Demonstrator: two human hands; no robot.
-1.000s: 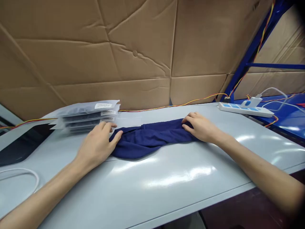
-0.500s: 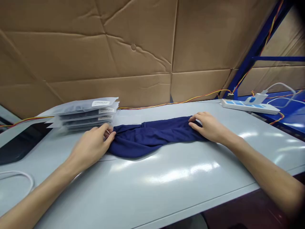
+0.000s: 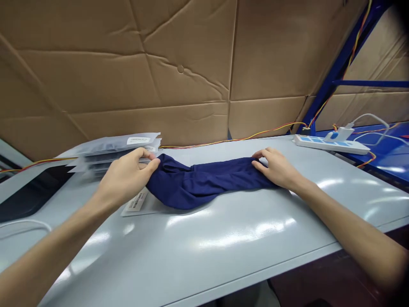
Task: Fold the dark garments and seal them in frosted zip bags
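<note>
A dark blue cloth (image 3: 204, 181) lies folded lengthwise across the grey table (image 3: 198, 256). My left hand (image 3: 131, 172) pinches its left end between thumb and fingers and holds that end raised off the surface. At the cloth's right end, my right hand (image 3: 276, 168) grips the upper edge with thumb and fingertips. Partly under the cloth's left side is a clear plastic bag (image 3: 151, 207) with a white barcode label (image 3: 137, 201).
Behind my left hand stands a stack of labelled plastic packages (image 3: 105, 147). A black object (image 3: 35, 192) sits at the far left. A power strip (image 3: 332, 144) with plugged-in cables lies at the back right, before a cardboard wall (image 3: 191, 85).
My left hand has lifted the cloth's left end upward and slightly right, uncovering the bag's barcode label. The right hand keeps nearly the same place. The view has shifted slightly.
</note>
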